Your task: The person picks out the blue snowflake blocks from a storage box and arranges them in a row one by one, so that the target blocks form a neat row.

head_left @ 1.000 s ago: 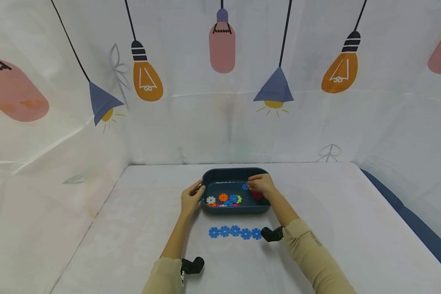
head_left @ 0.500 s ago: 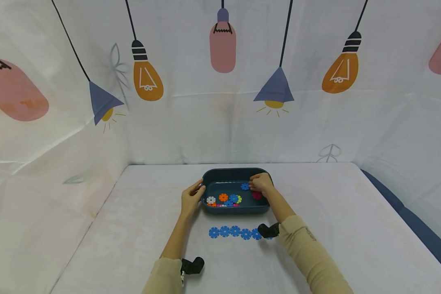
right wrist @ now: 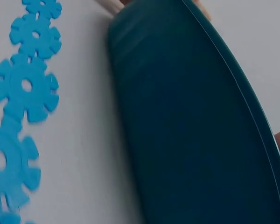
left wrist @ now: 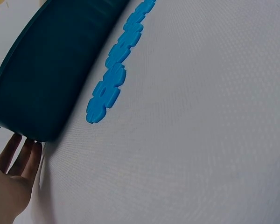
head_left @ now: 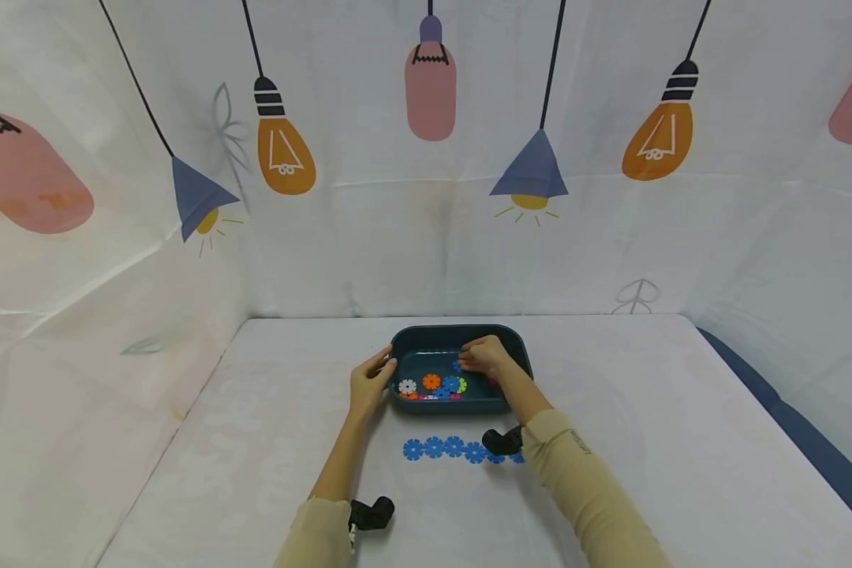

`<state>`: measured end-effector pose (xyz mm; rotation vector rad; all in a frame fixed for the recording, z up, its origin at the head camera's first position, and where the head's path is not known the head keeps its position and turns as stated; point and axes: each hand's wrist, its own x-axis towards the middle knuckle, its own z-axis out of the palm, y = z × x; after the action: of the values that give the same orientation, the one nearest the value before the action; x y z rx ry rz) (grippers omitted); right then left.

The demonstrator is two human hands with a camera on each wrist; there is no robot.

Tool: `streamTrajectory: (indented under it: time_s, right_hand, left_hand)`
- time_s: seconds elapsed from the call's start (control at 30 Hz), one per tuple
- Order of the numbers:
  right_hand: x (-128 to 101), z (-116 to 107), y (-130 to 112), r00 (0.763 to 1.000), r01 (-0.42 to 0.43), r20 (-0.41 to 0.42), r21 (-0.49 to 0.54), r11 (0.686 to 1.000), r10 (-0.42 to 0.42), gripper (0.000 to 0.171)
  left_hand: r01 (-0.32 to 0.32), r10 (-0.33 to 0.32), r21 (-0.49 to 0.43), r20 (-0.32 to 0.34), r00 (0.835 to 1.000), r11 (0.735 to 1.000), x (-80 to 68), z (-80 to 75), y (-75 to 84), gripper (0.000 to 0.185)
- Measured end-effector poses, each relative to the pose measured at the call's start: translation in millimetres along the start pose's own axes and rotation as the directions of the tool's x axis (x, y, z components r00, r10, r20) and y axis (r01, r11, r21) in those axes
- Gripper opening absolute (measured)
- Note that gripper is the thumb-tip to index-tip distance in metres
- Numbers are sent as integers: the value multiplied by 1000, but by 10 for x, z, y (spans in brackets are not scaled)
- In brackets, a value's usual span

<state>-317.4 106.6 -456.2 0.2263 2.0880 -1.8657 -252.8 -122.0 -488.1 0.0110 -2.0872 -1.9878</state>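
A dark teal tray (head_left: 511,341) stands mid-table, holding loose plastic gear pieces: white (head_left: 407,386), orange (head_left: 431,381), blue (head_left: 451,383) and a pink one mostly hidden by my wrist. My right hand (head_left: 477,356) reaches into the tray and pinches a blue gear piece (head_left: 458,365) at its fingertips. My left hand (head_left: 373,376) rests with straight fingers (left wrist: 19,156) against the tray's left end (left wrist: 46,79). A chain of blue gear pieces (head_left: 443,448) lies flat on the table in front of the tray, also seen in the wrist views (left wrist: 113,77) (right wrist: 25,88).
The white table (head_left: 646,410) is walled by a cloth printed with lamps and bulbs. A dark blue strip (head_left: 795,418) runs along the table's right edge. Black wrist cameras (head_left: 372,511) (head_left: 500,440) sit on both forearms.
My right hand has moved left inside the tray, taking the blue piece with it. The left hand and the tray have stayed put.
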Motion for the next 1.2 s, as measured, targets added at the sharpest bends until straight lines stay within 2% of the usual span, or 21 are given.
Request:
streamTrajectory:
  time_s: [0.07,0.17,0.4,0.63,0.83,1.2]
  right_hand:
    - [-40,55,-38,999,-26,-21,3,1000,26,30]
    - [-109,74,-86,999,-20,-34,4,1000,20,31]
    - [-213,-60,-103,998,-18,-68,0,1000,18,31]
    - [-192,-75,-110,992,-103,-73,-26,994,100,29]
    - [-127,43,-96,993,-116,-18,25,993,116,30]
    - [-16,388,-150,991,-87,101,17,996,85,32]
  left_hand:
    - [-3,3,-1,1,1000,1000,-2,-2,-2,33]
    - [4,-4,-4,5,1000,1000,-7,-5,-5,34]
    - [22,-22,12,6,1000,1000,-15,-16,-14,35]
    - [11,-12,23,7,1000,1000,2,-21,-9,35]
    - [19,-19,20,6,1000,1000,2,-12,4,35]
    - [26,-26,11,2,1000,1000,1,-1,22,34]
